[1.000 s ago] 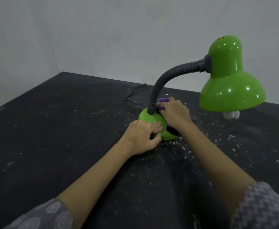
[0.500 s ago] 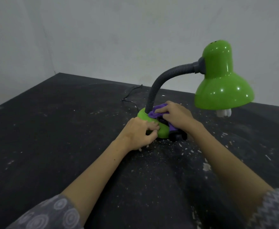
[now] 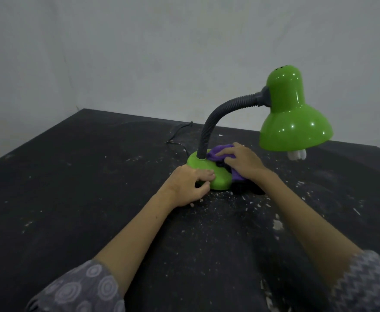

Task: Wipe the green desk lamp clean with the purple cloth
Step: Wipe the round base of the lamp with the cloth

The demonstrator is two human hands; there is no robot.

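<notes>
- Green desk lamp (image 3: 216, 176) stands on the black table (image 3: 72, 188), centre of view, base down, upright.
- Your left hand (image 3: 188, 188) grips the near-left edge of the lamp base: fingers curled over the rim, fingertips on the green top, thumb tucked in low against the side.
- Your right hand (image 3: 243, 162) lies on the purple cloth (image 3: 218, 152), pressing it onto the far-right part of the base, just beside the foot of the grey neck (image 3: 216, 124).
- Right fingers bent over the cloth, bunching it; knuckles up, fingertips pointing left toward the neck. Call it holding the cloth.
- Cloth sticks out past your right fingertips toward the neck, and more of it shows below the wrist, trailing off the right side of the base onto the table, where it looks dark.
- Bare green base visible between your two hands; hands near each other, not touching.
- Neck curves up and right to the green shade (image 3: 294, 122), which hangs over the table to the right, well apart from both hands.
- White bulb (image 3: 297, 155) shows under the shade rim.
- Black cord (image 3: 180, 138) runs off behind the base to the left.
- White crumbs and specks (image 3: 229, 210) scattered over the table around the base and near your forearms.
- Patterned grey sleeves at both elbows.
</notes>
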